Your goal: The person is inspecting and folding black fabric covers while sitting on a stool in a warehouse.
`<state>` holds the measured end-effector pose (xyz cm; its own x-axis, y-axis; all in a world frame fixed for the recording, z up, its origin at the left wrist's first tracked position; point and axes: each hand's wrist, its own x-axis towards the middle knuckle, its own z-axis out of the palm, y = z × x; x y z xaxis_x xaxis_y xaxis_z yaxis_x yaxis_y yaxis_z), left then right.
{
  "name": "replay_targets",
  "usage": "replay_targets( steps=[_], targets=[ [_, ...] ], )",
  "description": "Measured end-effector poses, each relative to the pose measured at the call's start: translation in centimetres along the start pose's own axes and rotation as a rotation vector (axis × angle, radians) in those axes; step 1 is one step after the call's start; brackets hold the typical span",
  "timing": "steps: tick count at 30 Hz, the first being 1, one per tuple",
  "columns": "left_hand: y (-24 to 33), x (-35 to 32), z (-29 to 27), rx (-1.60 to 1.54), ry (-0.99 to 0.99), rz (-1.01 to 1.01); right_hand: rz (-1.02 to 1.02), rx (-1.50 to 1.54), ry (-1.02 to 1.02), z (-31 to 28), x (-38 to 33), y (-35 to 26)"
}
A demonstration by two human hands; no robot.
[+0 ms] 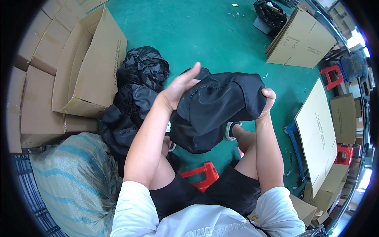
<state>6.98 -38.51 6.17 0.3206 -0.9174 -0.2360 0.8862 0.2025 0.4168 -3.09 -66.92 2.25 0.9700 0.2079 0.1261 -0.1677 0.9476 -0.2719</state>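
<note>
A black fabric piece with a stitched seam, bag-like in shape, is raised in front of my knees. At its right end my right hand is closed on the edge, thumb over the cloth. My left hand lies against the left end, thumb stretched up and away from the cloth; its other fingers are mostly hidden behind the fabric. Directly beneath, more black fabric sits between my feet. What supports it is hidden.
On the left lie a heap of black fabric, a stuffed striped woven sack and an open cardboard box. A red stool shows between my thighs. Flat cardboard sheets lean at right; others stand farther off.
</note>
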Motion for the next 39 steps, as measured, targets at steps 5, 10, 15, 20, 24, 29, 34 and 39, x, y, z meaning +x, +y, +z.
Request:
replay_targets(
  steps=[5,10,15,20,24,29,34,39],
  targets=[
    [-0.3,0.3,-2.5,-0.002,-0.394,0.179,-0.047,-0.091,0.151,1.3,0.0,0.3],
    [-0.5,0.1,0.0,-0.077,-0.331,0.404,-0.014,-0.019,0.142,0.4,-0.4,-0.3],
    [-1.1,-0.1,2.4,-0.079,-0.274,0.406,0.009,0.004,0.045,0.6,-0.2,-0.2],
    [-0.4,-0.3,3.1,-0.062,-0.188,0.439,-0.032,-0.017,0.079,0.7,-0.4,-1.0],
    [1.4,-1.6,2.0,0.503,0.038,0.237,-0.097,-0.033,0.184,1.0,-0.8,-2.2],
    [2.6,-2.6,-0.7,0.915,0.09,-0.318,-0.081,-0.113,0.122,0.4,-1.7,-2.6],
    [2.2,-4.1,-0.8,0.82,-0.058,-0.01,0.075,-0.298,0.003,1.5,-2.0,-2.4],
    [2.3,-6.1,-3.3,0.586,-0.072,0.186,0.35,-0.806,0.279,2.2,-0.5,-1.4]
  ],
)
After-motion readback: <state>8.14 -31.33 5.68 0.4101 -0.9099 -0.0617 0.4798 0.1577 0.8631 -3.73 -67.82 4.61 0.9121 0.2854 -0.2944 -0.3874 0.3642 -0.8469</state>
